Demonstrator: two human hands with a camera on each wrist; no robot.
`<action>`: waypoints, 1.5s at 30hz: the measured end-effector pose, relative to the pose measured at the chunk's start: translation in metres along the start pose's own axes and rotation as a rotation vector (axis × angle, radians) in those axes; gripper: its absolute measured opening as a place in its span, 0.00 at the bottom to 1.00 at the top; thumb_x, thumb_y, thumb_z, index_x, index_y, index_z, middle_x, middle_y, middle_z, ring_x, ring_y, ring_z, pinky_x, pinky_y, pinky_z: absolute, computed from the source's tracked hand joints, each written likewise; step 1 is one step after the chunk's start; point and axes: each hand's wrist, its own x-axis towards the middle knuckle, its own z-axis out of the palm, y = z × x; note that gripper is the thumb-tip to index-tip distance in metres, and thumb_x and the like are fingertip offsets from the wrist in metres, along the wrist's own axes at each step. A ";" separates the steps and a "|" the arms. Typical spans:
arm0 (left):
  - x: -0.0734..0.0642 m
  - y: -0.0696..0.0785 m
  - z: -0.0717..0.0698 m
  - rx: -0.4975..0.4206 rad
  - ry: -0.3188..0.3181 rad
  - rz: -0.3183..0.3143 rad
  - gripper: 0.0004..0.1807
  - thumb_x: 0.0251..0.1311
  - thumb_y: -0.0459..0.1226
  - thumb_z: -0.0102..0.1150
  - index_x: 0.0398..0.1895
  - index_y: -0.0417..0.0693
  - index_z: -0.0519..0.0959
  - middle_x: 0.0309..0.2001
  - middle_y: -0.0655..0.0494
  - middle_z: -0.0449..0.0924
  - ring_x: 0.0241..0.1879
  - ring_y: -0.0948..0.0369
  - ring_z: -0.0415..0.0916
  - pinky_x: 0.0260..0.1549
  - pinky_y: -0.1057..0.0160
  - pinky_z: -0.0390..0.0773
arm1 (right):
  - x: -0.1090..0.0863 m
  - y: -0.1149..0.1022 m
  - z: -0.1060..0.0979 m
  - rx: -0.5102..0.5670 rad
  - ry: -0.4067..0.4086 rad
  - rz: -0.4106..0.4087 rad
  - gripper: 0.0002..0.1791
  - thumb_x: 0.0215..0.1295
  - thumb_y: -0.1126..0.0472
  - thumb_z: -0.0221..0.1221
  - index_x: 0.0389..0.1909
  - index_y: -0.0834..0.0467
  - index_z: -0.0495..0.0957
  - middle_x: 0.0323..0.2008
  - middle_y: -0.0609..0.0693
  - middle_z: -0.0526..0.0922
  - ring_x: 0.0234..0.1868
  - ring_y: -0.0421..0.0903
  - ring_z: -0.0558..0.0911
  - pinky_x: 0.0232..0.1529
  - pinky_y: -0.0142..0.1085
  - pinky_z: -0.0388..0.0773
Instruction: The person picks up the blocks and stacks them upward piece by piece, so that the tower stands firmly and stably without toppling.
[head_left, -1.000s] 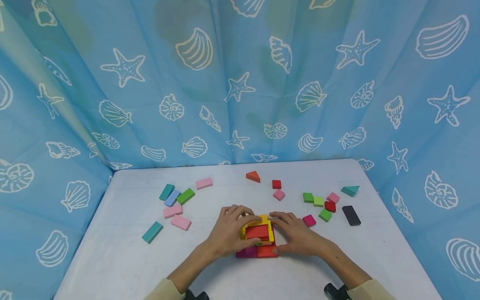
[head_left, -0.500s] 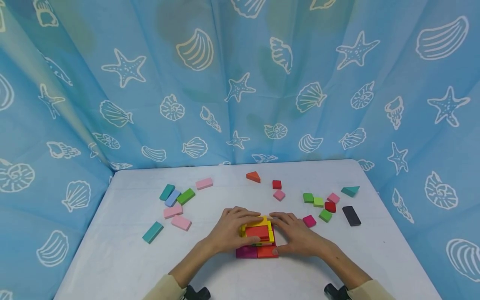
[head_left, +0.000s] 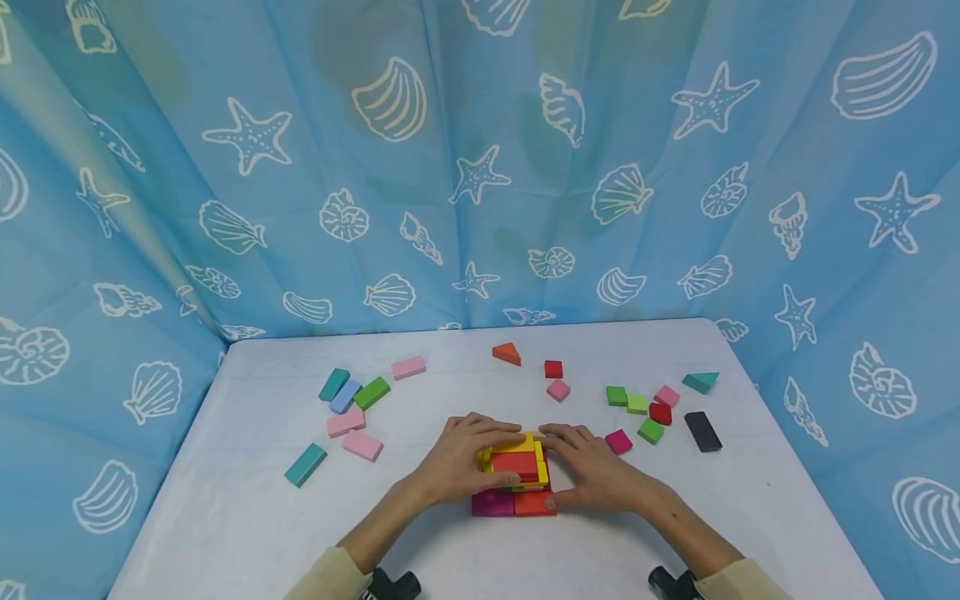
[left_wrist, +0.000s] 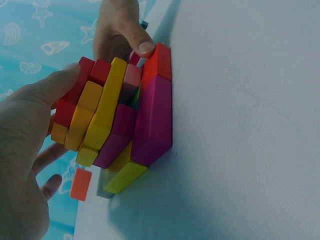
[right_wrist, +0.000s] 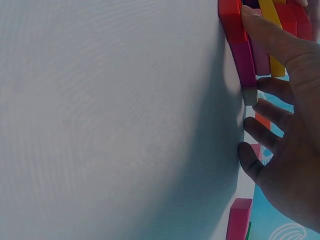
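A stack of toy building blocks stands on the white table [head_left: 600, 550]. At its base lie a purple block [left_wrist: 152, 120] and an orange-red block [head_left: 536, 503]; yellow blocks [left_wrist: 104, 112] frame its upper part, around a red block [head_left: 514, 465]. My left hand [head_left: 467, 460] grips the upper stack, thumb at the red block's near side and fingers reaching over the far side. From the other side my right hand [head_left: 596, 471] holds the stack, its thumb on the orange-red base block and its fingers along the side and back. Both palms hide parts of the sides.
Loose teal, blue, green and pink blocks [head_left: 362, 445] lie to the left. On the right are small cubes [head_left: 651, 431], a teal triangle [head_left: 701, 382] and a black block [head_left: 702, 432]. An orange triangle [head_left: 507, 353] sits near the blue curtain [head_left: 480, 250].
My left hand has settled slightly lower over the stack, its fingers flatter than a second ago. The right hand and the loose blocks stay where they were.
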 end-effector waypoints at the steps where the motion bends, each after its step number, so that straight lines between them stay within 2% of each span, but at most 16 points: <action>1: 0.000 0.000 0.000 -0.002 -0.002 0.001 0.33 0.57 0.61 0.66 0.67 0.68 0.75 0.66 0.70 0.74 0.64 0.63 0.67 0.62 0.49 0.66 | 0.000 0.000 0.000 -0.001 0.002 -0.002 0.50 0.47 0.36 0.74 0.72 0.44 0.67 0.75 0.47 0.61 0.73 0.55 0.61 0.63 0.63 0.69; 27: 0.000 -0.001 -0.001 -0.027 -0.005 0.008 0.34 0.57 0.60 0.66 0.68 0.68 0.75 0.67 0.68 0.74 0.65 0.62 0.67 0.62 0.48 0.66 | 0.000 -0.001 0.000 -0.001 0.011 -0.001 0.50 0.48 0.35 0.73 0.72 0.46 0.67 0.74 0.48 0.61 0.73 0.55 0.62 0.64 0.62 0.69; 33: 0.001 -0.004 -0.005 -0.057 -0.005 0.012 0.34 0.59 0.62 0.63 0.69 0.67 0.74 0.68 0.69 0.73 0.66 0.62 0.66 0.62 0.47 0.65 | 0.000 0.000 0.001 0.001 0.008 0.002 0.50 0.48 0.35 0.73 0.72 0.46 0.67 0.74 0.49 0.61 0.72 0.55 0.62 0.63 0.62 0.69; 36: 0.004 -0.013 -0.016 -0.109 0.031 -0.011 0.33 0.60 0.61 0.64 0.69 0.68 0.73 0.68 0.70 0.72 0.67 0.63 0.66 0.64 0.46 0.64 | 0.000 0.000 0.001 0.008 0.011 0.005 0.50 0.47 0.35 0.74 0.72 0.45 0.67 0.74 0.48 0.61 0.72 0.55 0.62 0.63 0.62 0.70; 39: 0.008 -0.028 -0.033 -0.172 0.105 -0.039 0.30 0.61 0.55 0.66 0.68 0.69 0.74 0.67 0.68 0.74 0.67 0.61 0.66 0.66 0.43 0.61 | 0.000 0.000 0.001 0.011 0.010 0.016 0.50 0.47 0.35 0.74 0.72 0.44 0.67 0.74 0.47 0.61 0.72 0.54 0.62 0.63 0.61 0.70; 41: 0.011 -0.042 -0.046 -0.199 0.164 -0.057 0.28 0.62 0.51 0.67 0.67 0.67 0.75 0.65 0.66 0.75 0.67 0.58 0.68 0.67 0.41 0.62 | 0.000 -0.001 0.001 0.011 0.010 0.023 0.50 0.46 0.35 0.74 0.72 0.44 0.67 0.74 0.46 0.61 0.72 0.53 0.62 0.63 0.60 0.70; 45: 0.015 -0.081 -0.063 -0.181 0.279 -0.135 0.25 0.65 0.47 0.66 0.65 0.61 0.77 0.63 0.60 0.78 0.63 0.54 0.72 0.64 0.42 0.69 | 0.000 -0.002 0.001 0.003 0.011 0.030 0.50 0.47 0.35 0.74 0.72 0.43 0.67 0.74 0.46 0.61 0.72 0.53 0.62 0.64 0.60 0.70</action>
